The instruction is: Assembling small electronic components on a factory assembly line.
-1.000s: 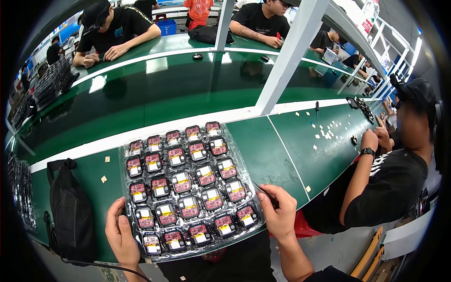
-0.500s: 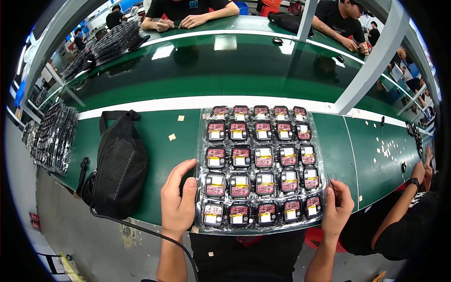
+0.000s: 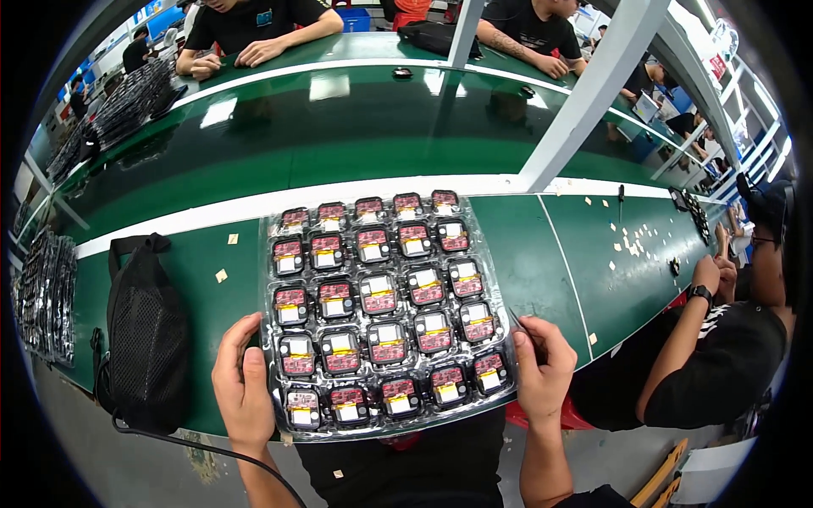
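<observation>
A clear plastic tray (image 3: 273, 360) lies on the green bench in front of me, its near edge at the bench's front edge. Rows of small black square casings (image 3: 378, 293) fill its pockets, with red circuit boards, pale rectangles and yellow strips showing inside. My left hand (image 3: 244, 385) rests against the tray's left edge, thumb raised and apart from the fingers. Beside the right edge, my right hand (image 3: 544, 368) has thumb and fingers pinched on a thin, dark, pointed tool (image 3: 513, 318). Most of that tool is hidden by the hand.
A black mesh bag (image 3: 148, 339) with a cable lies left, near stacked trays (image 3: 44, 296). Small pale scraps (image 3: 635, 240) are scattered right. A grey post (image 3: 584, 102) rises behind the tray. One person (image 3: 720, 347) sits close on my right; others work across the bench.
My view has swung to the right, so the bench, tray and both hands appear further left. More of the neighbour on the right shows. Both hands keep their places at the tray's sides.
</observation>
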The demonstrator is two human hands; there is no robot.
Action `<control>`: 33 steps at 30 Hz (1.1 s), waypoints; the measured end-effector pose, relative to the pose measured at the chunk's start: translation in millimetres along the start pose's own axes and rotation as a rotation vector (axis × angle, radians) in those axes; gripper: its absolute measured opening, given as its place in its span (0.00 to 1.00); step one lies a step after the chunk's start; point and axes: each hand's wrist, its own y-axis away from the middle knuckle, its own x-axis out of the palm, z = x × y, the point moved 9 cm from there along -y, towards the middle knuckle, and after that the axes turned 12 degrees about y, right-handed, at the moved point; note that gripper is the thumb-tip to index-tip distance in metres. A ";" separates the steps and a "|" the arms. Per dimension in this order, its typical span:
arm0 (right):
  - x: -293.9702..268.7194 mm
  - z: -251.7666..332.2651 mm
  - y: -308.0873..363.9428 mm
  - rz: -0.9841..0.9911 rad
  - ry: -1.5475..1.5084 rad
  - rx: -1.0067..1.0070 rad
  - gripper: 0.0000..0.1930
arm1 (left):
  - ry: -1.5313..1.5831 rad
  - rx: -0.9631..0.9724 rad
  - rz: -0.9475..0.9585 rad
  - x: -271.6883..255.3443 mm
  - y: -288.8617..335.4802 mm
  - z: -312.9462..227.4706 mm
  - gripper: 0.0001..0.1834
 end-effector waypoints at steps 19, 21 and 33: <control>-2.2 -0.8 -1.6 0.015 0.013 -0.001 0.10 | -0.106 0.031 0.016 -2.4 0.7 5.1 0.25; -3.8 4.0 -2.9 0.006 0.027 -0.026 0.10 | -0.106 0.026 0.016 -3.0 0.0 7.0 0.25; -6.8 3.3 -1.5 -0.011 0.025 -0.061 0.10 | -0.137 0.028 0.014 -2.4 -1.3 5.6 0.24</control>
